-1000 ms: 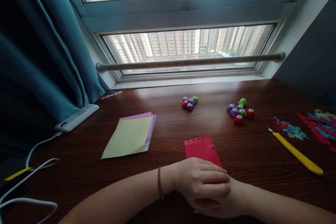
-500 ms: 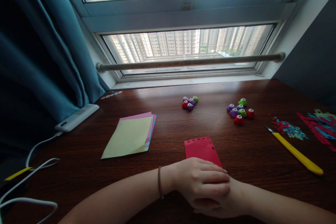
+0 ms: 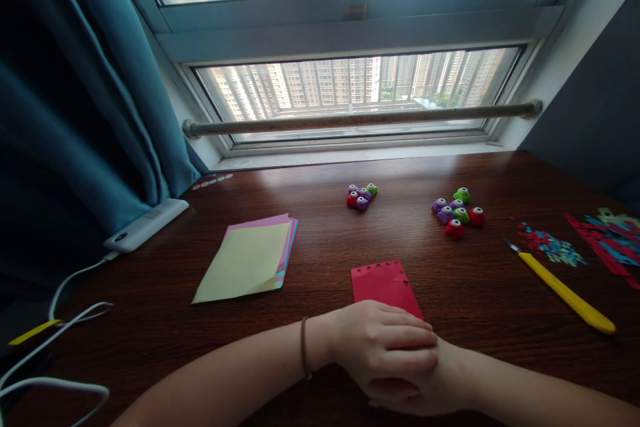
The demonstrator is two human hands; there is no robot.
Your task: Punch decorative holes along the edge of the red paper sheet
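Note:
Near the front of the table, my left hand [image 3: 385,340] lies over my right hand [image 3: 440,380], its fingers bent and close together across the back of it. A brown band circles my left wrist. Most of the right hand's fingers are covered, so what they hold, if anything, is hidden. A dark reddish patch shows below the left fingers; I cannot make out what it is. Just beyond the hands, a red sheet of paper [image 3: 383,283] runs under or against them, with small punched holes along its far edge and upper right side.
Left lies a stack of coloured paper [image 3: 245,260]. Small one-eyed figures stand in two groups [image 3: 361,197] [image 3: 457,213]. At right are a yellow-handled craft knife [image 3: 565,290], tiny paper cutouts [image 3: 550,245] and paper strips [image 3: 610,240]. A white power strip [image 3: 147,223] and cables [image 3: 75,383] sit far left.

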